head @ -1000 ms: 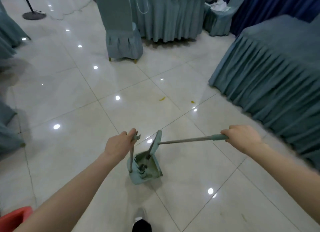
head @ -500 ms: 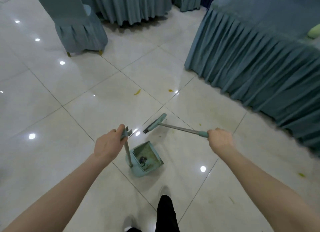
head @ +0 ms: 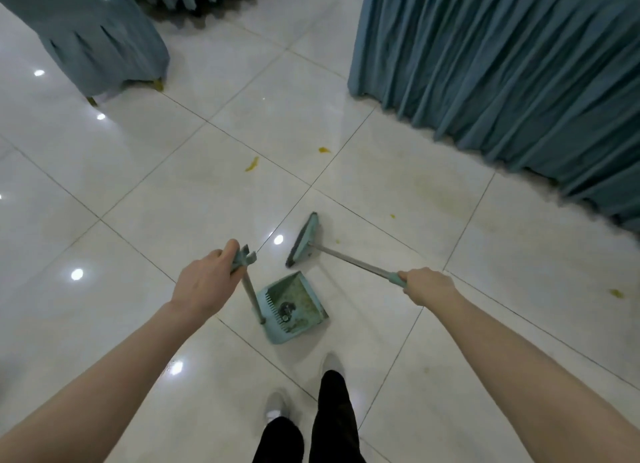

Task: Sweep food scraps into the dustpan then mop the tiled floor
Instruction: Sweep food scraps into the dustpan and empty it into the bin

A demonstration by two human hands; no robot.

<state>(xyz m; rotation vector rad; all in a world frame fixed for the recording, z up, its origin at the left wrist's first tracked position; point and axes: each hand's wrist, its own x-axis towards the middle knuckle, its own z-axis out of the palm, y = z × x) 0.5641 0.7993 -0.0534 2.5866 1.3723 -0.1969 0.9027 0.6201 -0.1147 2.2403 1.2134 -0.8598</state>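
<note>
My left hand (head: 204, 284) grips the top of the upright handle of a teal dustpan (head: 292, 307), which rests on the glossy tiled floor (head: 173, 192) with dark scraps inside. My right hand (head: 427, 286) holds the teal grip of a short broom, whose head (head: 304, 239) sits on the floor just beyond the pan. Yellow food scraps lie ahead: a curved strip (head: 252, 164), a smaller bit (head: 323, 149), and one at the right (head: 616, 293). Yellowish smears mark the tile near the table skirt.
A table with a pleated teal skirt (head: 502, 75) fills the upper right, reaching the floor. A teal-covered chair (head: 100, 40) stands at upper left, and another skirted table lies behind it. My legs and shoes (head: 311, 414) are at the bottom middle.
I have stepped forward, so the skirted table, the chair and the yellow scraps are closer. The broom head has left the dustpan and swung out to the floor in front of it.
</note>
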